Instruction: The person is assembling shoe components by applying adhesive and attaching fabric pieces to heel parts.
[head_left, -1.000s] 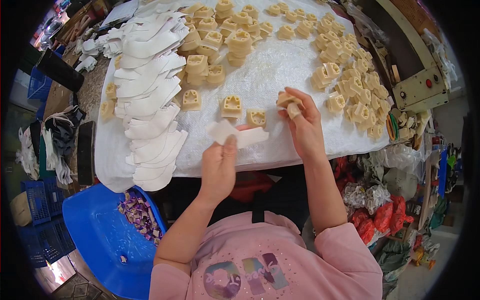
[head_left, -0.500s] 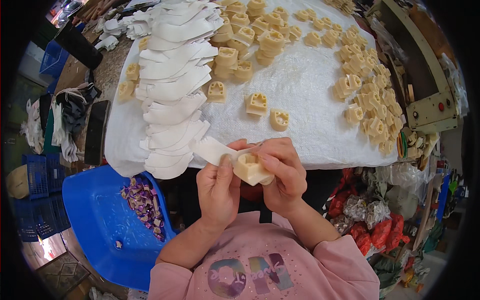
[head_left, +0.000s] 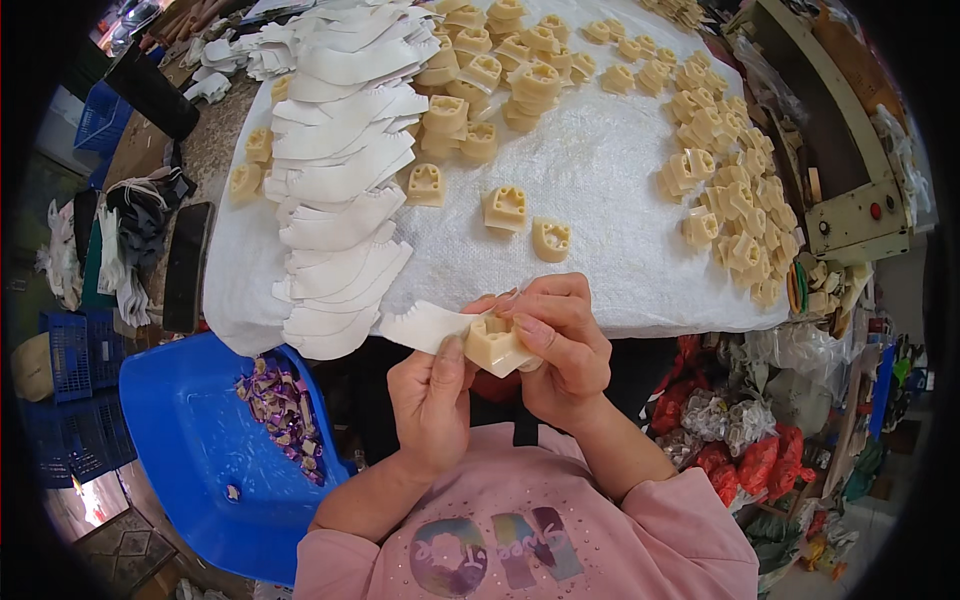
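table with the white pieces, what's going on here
A person's left hand pinches a white strip beside a cream block, which the right hand holds. Overlapping white pieces lie in a long row on the left of the covered table; more cream blocks sit beyond the hands and heaped at the right.

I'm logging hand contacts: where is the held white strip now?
In the head view, the white strip is in the left hand, below and left of centre, beside the held cream block.

Open cloth [head_left: 625,220] mid-right, 2 beige blocks [head_left: 505,209] ahead, strips [head_left: 345,155] blocking left
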